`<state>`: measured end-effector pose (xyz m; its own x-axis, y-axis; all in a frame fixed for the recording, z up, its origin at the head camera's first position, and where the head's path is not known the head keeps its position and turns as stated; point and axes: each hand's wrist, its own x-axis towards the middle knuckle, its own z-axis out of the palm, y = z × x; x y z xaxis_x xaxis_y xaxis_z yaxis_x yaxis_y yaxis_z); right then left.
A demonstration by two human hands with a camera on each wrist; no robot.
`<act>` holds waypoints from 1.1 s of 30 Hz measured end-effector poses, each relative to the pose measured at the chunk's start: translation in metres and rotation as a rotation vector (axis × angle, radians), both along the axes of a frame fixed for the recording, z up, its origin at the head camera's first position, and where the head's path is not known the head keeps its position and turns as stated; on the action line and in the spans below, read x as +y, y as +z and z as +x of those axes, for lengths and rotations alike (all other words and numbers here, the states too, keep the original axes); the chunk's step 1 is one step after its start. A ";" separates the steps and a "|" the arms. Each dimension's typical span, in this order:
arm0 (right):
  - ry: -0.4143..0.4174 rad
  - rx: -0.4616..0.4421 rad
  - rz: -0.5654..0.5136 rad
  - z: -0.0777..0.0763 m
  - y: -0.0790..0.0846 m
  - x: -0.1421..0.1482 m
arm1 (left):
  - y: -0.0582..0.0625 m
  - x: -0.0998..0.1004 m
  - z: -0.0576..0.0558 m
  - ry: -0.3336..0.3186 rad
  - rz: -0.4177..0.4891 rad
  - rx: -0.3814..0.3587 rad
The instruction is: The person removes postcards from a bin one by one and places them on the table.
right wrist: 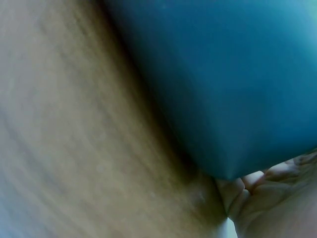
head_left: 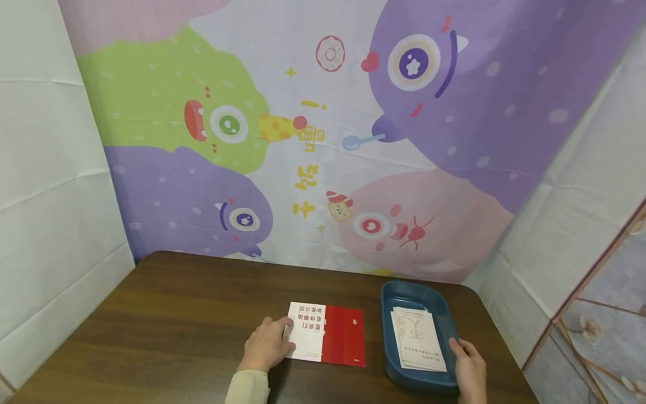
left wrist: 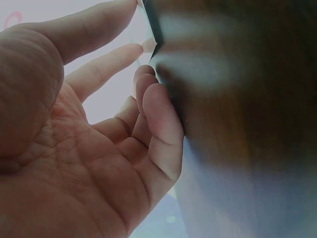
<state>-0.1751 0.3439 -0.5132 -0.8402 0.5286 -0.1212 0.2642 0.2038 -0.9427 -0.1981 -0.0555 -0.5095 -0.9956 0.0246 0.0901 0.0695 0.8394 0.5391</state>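
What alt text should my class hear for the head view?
A person's left hand touches a white printed card adjoining a red sheet, while the right hand grips a blue tray holding stacked cards. Behind the wooden table hangs a cartoon-monster backdrop.

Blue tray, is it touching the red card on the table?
Apart: the head view shows a strip of bare table between the red card and the blue tray.
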 end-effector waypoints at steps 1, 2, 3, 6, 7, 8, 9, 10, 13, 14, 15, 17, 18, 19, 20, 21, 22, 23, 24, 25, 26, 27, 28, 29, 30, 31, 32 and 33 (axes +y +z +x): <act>0.000 -0.004 -0.003 0.000 0.000 0.000 | 0.000 0.000 0.000 -0.001 0.000 0.002; 0.002 -0.008 -0.005 0.000 0.000 0.000 | 0.000 0.000 0.000 -0.002 -0.001 0.004; 0.003 -0.011 -0.006 0.000 0.001 0.000 | 0.000 0.000 0.000 -0.003 -0.001 0.004; 0.005 -0.012 -0.009 0.000 0.001 -0.001 | 0.000 0.000 0.000 -0.004 -0.003 0.004; 0.004 -0.013 -0.011 0.000 0.001 -0.001 | -0.001 0.000 -0.001 -0.004 -0.004 0.003; 0.005 -0.010 -0.011 0.000 0.002 -0.001 | 0.000 0.000 -0.001 -0.005 -0.005 0.002; 0.003 -0.007 -0.010 0.000 0.002 -0.001 | 0.000 0.000 -0.001 -0.004 -0.006 0.002; 0.003 -0.004 -0.009 0.000 0.002 -0.001 | 0.000 0.000 -0.001 -0.005 -0.007 0.002; -0.001 -0.005 -0.011 0.000 0.002 -0.001 | 0.000 0.000 -0.001 -0.003 -0.008 -0.001; -0.004 -0.006 -0.012 0.000 0.001 -0.001 | 0.000 0.000 -0.001 -0.002 -0.008 -0.001; -0.008 -0.008 -0.017 -0.001 0.001 -0.001 | 0.000 0.000 -0.001 -0.002 -0.008 -0.002; -0.011 -0.009 -0.023 -0.001 0.001 -0.001 | 0.000 0.000 -0.002 -0.001 -0.009 -0.002; -0.015 -0.011 -0.026 -0.001 0.000 -0.001 | -0.001 0.000 -0.002 -0.001 -0.010 -0.002; -0.017 -0.008 -0.025 -0.002 0.000 -0.001 | -0.001 0.000 -0.002 -0.002 -0.011 -0.001; -0.018 -0.007 -0.021 -0.002 0.000 -0.001 | 0.000 0.000 -0.002 -0.003 -0.012 -0.001; -0.018 -0.004 -0.020 -0.002 0.000 -0.001 | -0.001 0.000 -0.002 -0.003 -0.012 -0.001; -0.016 0.000 -0.015 -0.002 0.000 -0.001 | -0.001 0.000 -0.002 -0.002 -0.013 -0.001; -0.019 0.001 -0.018 -0.002 0.000 -0.001 | -0.001 0.000 -0.002 -0.004 -0.014 -0.002; -0.021 0.003 -0.018 -0.002 0.000 -0.001 | 0.000 0.000 -0.002 -0.003 -0.014 -0.003; -0.021 0.005 -0.018 -0.002 0.000 -0.002 | 0.000 -0.001 -0.002 -0.004 -0.012 -0.006; -0.020 0.007 -0.019 -0.002 0.000 -0.002 | -0.001 -0.001 -0.002 -0.003 -0.012 -0.007; -0.018 0.009 -0.021 -0.001 0.000 -0.002 | -0.001 -0.001 -0.002 -0.002 -0.012 -0.008; -0.019 0.008 -0.021 -0.001 0.000 -0.002 | -0.001 -0.001 -0.002 -0.002 -0.012 -0.009; -0.018 0.008 -0.022 -0.001 0.000 -0.002 | -0.001 -0.001 -0.002 -0.002 -0.011 -0.010; -0.017 0.007 -0.019 -0.001 0.000 -0.002 | -0.001 0.000 -0.002 -0.001 -0.010 -0.010; -0.015 0.007 -0.018 -0.001 0.000 -0.001 | -0.001 0.000 -0.002 -0.001 -0.010 -0.009; -0.011 0.007 -0.019 -0.001 0.000 -0.001 | -0.001 0.000 -0.001 -0.003 -0.011 -0.009; -0.007 0.004 -0.020 -0.001 0.000 -0.001 | 0.000 0.000 -0.001 -0.004 -0.011 -0.009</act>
<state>-0.1761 0.3433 -0.5133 -0.8372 0.5317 -0.1282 0.2613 0.1829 -0.9478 -0.1995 -0.0556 -0.5100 -0.9963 0.0295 0.0811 0.0682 0.8452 0.5301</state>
